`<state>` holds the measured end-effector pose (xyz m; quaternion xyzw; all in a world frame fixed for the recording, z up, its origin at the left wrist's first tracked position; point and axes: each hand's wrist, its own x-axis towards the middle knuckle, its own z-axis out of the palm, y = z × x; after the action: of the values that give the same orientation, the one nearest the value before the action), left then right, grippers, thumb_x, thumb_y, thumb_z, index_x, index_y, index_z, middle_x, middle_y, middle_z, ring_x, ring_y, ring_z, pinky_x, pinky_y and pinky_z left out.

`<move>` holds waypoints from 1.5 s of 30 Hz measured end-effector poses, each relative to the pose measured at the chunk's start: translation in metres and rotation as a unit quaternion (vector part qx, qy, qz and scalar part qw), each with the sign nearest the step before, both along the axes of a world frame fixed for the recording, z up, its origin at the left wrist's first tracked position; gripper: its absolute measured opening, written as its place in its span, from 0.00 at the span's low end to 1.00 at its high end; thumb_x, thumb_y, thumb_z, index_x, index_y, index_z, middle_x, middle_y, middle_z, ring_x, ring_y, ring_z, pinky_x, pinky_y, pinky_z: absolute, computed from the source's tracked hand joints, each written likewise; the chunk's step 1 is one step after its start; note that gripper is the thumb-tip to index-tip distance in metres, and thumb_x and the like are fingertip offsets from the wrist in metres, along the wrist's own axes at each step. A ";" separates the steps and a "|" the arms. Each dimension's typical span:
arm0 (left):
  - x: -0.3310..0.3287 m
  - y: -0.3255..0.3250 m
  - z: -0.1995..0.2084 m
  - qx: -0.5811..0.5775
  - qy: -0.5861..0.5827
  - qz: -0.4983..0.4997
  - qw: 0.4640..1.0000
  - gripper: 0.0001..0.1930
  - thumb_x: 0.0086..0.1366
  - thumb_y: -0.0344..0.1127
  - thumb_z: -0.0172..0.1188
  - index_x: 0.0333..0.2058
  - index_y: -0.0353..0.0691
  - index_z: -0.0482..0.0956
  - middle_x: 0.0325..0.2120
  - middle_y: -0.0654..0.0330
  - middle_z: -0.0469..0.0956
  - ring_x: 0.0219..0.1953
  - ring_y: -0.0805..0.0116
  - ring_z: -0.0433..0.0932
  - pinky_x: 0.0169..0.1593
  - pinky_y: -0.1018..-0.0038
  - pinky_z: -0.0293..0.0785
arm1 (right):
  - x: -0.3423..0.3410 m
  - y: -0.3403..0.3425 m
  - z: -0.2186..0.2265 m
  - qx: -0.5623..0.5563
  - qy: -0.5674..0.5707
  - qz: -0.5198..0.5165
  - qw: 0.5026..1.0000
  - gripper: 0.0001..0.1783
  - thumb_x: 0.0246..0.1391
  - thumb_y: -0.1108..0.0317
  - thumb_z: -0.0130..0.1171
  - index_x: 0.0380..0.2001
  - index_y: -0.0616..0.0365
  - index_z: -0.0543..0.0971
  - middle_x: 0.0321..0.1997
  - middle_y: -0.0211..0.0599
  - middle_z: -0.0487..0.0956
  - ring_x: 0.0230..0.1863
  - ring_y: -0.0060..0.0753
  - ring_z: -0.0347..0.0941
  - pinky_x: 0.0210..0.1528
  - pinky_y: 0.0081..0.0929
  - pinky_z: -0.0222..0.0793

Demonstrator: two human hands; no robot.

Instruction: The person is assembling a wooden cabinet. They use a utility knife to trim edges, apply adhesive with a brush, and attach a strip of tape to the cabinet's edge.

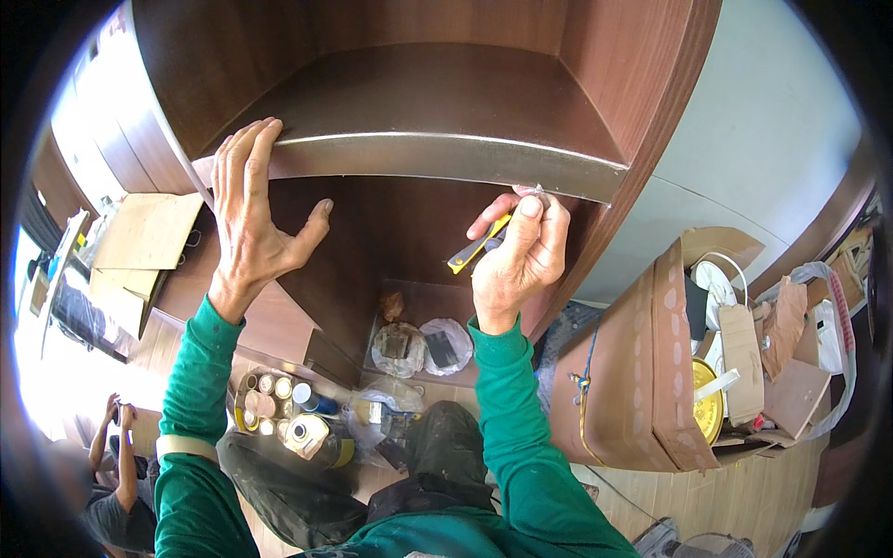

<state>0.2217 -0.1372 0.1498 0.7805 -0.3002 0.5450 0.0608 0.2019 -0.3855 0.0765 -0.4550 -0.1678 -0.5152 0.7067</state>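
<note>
A dark brown wooden shelf (428, 93) with a shiny metallic-looking front strip (456, 160) spans the cabinet before me. My left hand (249, 214) is open at the strip's left end, fingertips on the shelf's edge and thumb spread away. Close to the strip's right end, my right hand (523, 246) is closed around a yellow-and-grey handled tool (479, 244) that looks like a utility knife; its blade does not show. That hand's thumb and index finger also pinch near the strip's lower edge, where a small pale bit (532, 191) shows, too small to name.
At right stands a big cardboard box (633, 372) full of scraps and a yellow lid. Cans and jars (270, 395) crowd the floor by my knees, beside plastic bags (400, 349) in the cabinet bottom. Another person (126, 493) is at lower left. A fan (716, 544) sits low right.
</note>
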 end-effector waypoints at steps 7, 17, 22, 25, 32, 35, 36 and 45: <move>0.001 -0.001 -0.001 0.001 -0.006 -0.005 1.000 0.48 0.45 0.40 0.72 0.66 0.37 0.64 0.59 0.44 0.70 0.63 0.43 0.67 0.69 0.47 0.60 | 0.000 0.000 0.000 -0.009 0.000 0.009 1.000 0.11 0.73 0.67 0.50 0.46 0.63 0.76 0.29 0.35 0.79 0.23 0.18 0.72 0.25 0.17 0.70; 0.000 0.000 0.000 -0.001 0.002 -0.004 1.000 0.47 0.46 0.41 0.72 0.66 0.36 0.65 0.59 0.44 0.70 0.62 0.42 0.68 0.69 0.47 0.60 | 0.003 0.008 -0.007 -0.104 0.026 0.016 0.994 0.12 0.73 0.66 0.48 0.46 0.65 0.76 0.31 0.38 0.79 0.23 0.22 0.73 0.25 0.19 0.67; -0.003 0.002 0.002 0.007 0.006 0.012 1.000 0.46 0.46 0.40 0.72 0.65 0.35 0.65 0.59 0.43 0.71 0.64 0.43 0.68 0.70 0.48 0.59 | -0.033 -0.001 -0.017 -0.042 0.064 0.099 0.992 0.13 0.73 0.68 0.47 0.49 0.65 0.77 0.29 0.38 0.79 0.24 0.22 0.72 0.27 0.19 0.69; -0.011 0.001 0.008 -0.008 0.002 -0.016 1.000 0.44 0.47 0.37 0.73 0.65 0.34 0.66 0.61 0.43 0.71 0.65 0.42 0.67 0.71 0.50 0.58 | -0.067 -0.022 -0.021 0.006 0.139 0.079 0.987 0.21 0.75 0.60 0.43 0.53 0.64 0.77 0.30 0.38 0.79 0.24 0.24 0.73 0.28 0.21 0.70; -0.067 -0.064 -0.018 -0.136 0.102 -0.254 0.952 0.16 0.53 0.23 0.69 0.43 0.31 0.82 0.38 0.50 0.84 0.40 0.54 0.84 0.46 0.66 0.80 | -0.113 -0.073 0.010 -0.081 0.210 -0.064 0.972 0.22 0.74 0.59 0.43 0.49 0.65 0.81 0.29 0.35 0.80 0.25 0.20 0.70 0.29 0.19 0.66; -0.073 -0.117 -0.029 -0.229 0.367 -0.335 0.837 0.07 0.61 0.28 0.67 0.36 0.30 0.85 0.29 0.54 0.84 0.32 0.69 0.83 0.39 0.73 0.79 | -0.112 -0.077 0.021 -0.093 0.209 -0.044 0.972 0.21 0.75 0.58 0.44 0.46 0.62 0.82 0.28 0.32 0.78 0.24 0.19 0.68 0.28 0.19 0.64; -0.071 -0.136 -0.030 -0.282 0.466 -0.344 0.765 0.09 0.64 0.32 0.66 0.37 0.30 0.85 0.29 0.54 0.85 0.31 0.69 0.84 0.37 0.74 0.79 | -0.112 -0.078 0.024 -0.100 0.217 -0.062 0.969 0.21 0.75 0.58 0.45 0.46 0.62 0.82 0.28 0.32 0.78 0.24 0.19 0.68 0.27 0.19 0.64; -0.048 -0.234 -0.020 -0.404 0.511 -0.434 0.622 0.16 0.68 0.41 0.67 0.33 0.29 0.85 0.24 0.58 0.83 0.25 0.75 0.81 0.31 0.78 0.76 | -0.110 -0.096 0.036 -0.190 0.263 -0.188 0.927 0.13 0.73 0.63 0.50 0.45 0.61 0.79 0.24 0.32 0.78 0.22 0.22 0.71 0.26 0.25 0.67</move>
<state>0.1734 -0.3711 0.1299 0.6093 -0.2744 0.0353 0.7431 0.0919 -0.4813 0.1127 -0.7236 0.0180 -0.4583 0.5159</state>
